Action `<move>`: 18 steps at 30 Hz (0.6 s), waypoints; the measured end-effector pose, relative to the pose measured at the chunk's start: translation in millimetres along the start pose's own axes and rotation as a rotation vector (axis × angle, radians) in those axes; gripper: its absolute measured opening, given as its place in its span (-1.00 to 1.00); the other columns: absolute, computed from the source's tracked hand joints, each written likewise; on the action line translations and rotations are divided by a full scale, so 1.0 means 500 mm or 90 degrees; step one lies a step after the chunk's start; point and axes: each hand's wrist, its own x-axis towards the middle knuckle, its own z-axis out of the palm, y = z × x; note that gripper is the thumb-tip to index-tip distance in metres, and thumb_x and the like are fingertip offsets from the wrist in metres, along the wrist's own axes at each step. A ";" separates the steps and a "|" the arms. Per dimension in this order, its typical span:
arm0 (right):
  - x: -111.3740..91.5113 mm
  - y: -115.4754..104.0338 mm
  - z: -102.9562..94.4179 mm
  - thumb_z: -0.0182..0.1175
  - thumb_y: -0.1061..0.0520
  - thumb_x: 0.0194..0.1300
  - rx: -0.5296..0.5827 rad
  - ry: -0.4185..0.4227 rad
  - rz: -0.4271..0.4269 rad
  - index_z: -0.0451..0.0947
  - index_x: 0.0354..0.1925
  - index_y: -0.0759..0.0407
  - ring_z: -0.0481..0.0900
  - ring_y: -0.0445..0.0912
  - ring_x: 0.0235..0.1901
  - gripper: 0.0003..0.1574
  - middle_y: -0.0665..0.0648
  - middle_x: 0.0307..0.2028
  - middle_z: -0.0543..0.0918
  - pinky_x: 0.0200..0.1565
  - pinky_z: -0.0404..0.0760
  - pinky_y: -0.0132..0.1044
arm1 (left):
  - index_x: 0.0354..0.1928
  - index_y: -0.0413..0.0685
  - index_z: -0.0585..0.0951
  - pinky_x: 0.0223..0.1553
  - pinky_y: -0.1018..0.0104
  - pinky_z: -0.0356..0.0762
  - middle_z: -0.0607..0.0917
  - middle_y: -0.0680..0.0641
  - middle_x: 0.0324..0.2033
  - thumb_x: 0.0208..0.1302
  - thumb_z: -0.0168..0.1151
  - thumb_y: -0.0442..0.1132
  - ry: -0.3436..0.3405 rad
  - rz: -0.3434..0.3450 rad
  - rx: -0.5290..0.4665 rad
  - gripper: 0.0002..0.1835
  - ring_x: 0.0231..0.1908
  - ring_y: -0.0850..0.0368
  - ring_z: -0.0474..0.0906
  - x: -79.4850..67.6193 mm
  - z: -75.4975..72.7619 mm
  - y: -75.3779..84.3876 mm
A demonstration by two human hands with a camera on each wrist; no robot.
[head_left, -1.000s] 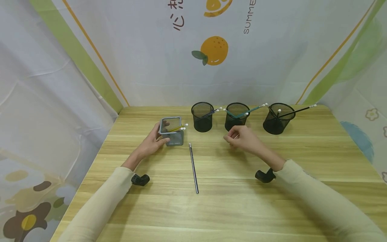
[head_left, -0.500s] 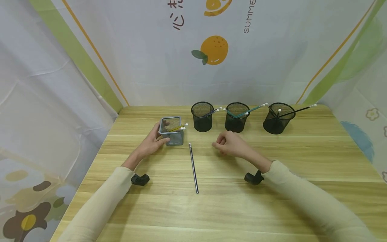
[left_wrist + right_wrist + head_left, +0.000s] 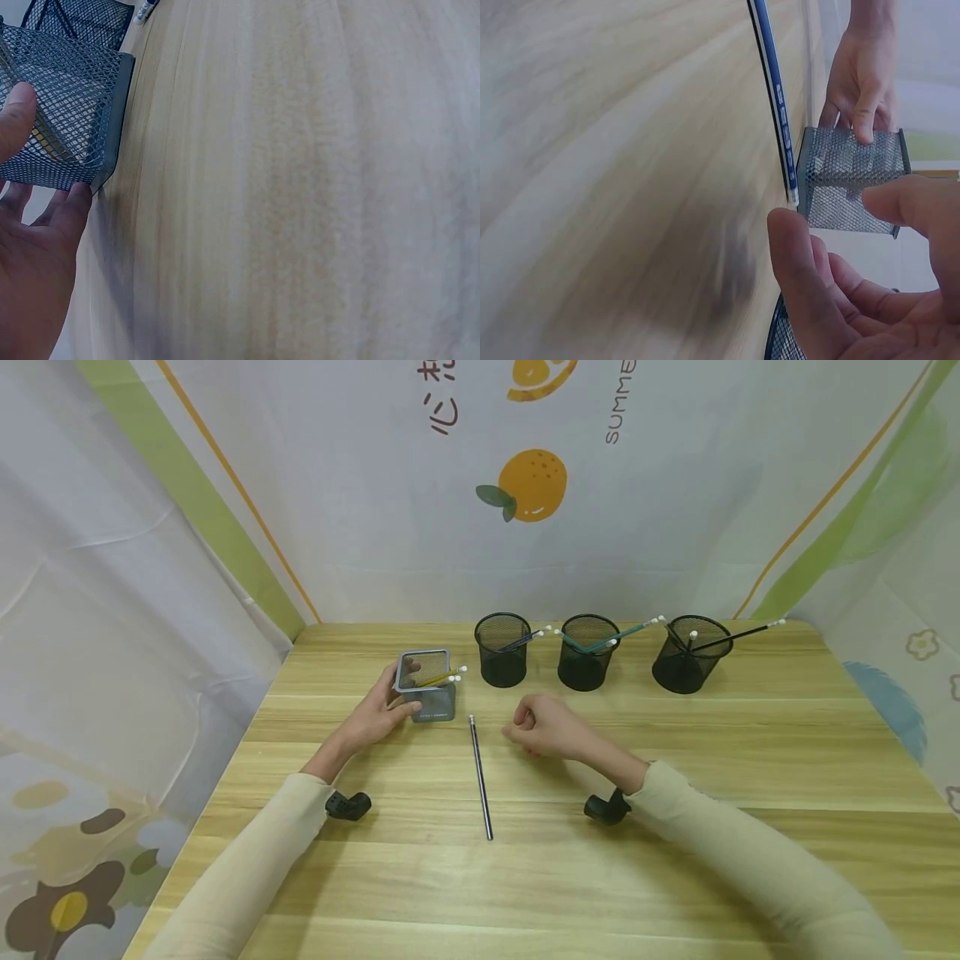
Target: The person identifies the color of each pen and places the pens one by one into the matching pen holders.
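My left hand (image 3: pixel 369 717) grips a square grey mesh pen holder (image 3: pixel 435 705) at its left side, thumb at the front and fingers round behind. Yellow pencils (image 3: pixel 437 679) with white ends lean inside it. To the right of the holder, a dark blue striped pencil (image 3: pixel 482 781) lies on the table, its white end pointing away from me. My right hand (image 3: pixel 553 730) hovers just right of that end, holding nothing. In the right wrist view its thumb and index finger are spread apart, with the pencil (image 3: pixel 775 97) beyond the index fingertip.
Three round black mesh cups stand along the back: the left cup (image 3: pixel 503 668) with dark blue pencils, the middle cup (image 3: pixel 582 672) with teal pencils, the right cup (image 3: pixel 679 673) with black pencils. A printed curtain (image 3: pixel 420 543) hangs behind the wooden table (image 3: pixel 585 893).
My right hand has moved left and toward me, from in front of the middle cup to beside the lying pencil. My left hand and the pen holder have stayed put.
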 end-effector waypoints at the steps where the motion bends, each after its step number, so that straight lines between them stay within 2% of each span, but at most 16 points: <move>1: 0.001 0.000 0.003 0.33 0.10 0.40 -0.002 0.000 0.001 0.50 -0.22 0.32 0.64 -0.01 -0.60 -0.70 0.10 -0.57 0.62 -0.57 0.53 -0.34 | 0.58 -0.17 -0.04 0.41 -0.33 -0.01 0.14 -0.27 0.49 0.48 0.13 -0.46 0.000 0.000 0.001 -0.22 0.45 -0.38 0.07 0.000 0.000 0.000; 8: 0.008 -0.004 0.018 0.31 0.09 0.41 -0.008 -0.006 -0.005 0.49 -0.21 0.30 0.67 0.03 -0.57 -0.71 0.09 -0.55 0.62 -0.57 0.53 -0.34 | 0.58 -0.18 -0.05 0.41 -0.34 -0.02 0.13 -0.28 0.50 0.48 0.13 -0.47 0.002 -0.002 0.003 -0.21 0.44 -0.38 0.08 -0.001 0.001 0.003; 18: 0.016 -0.022 0.043 0.35 0.11 0.37 0.011 -0.022 0.015 0.49 -0.17 0.34 0.69 -0.01 -0.55 -0.67 0.10 -0.48 0.65 -0.51 0.65 -0.30 | 0.59 -0.18 -0.07 0.41 -0.35 -0.02 0.13 -0.28 0.50 0.48 0.13 -0.46 0.003 -0.002 0.005 -0.20 0.44 -0.40 0.07 -0.002 0.002 0.005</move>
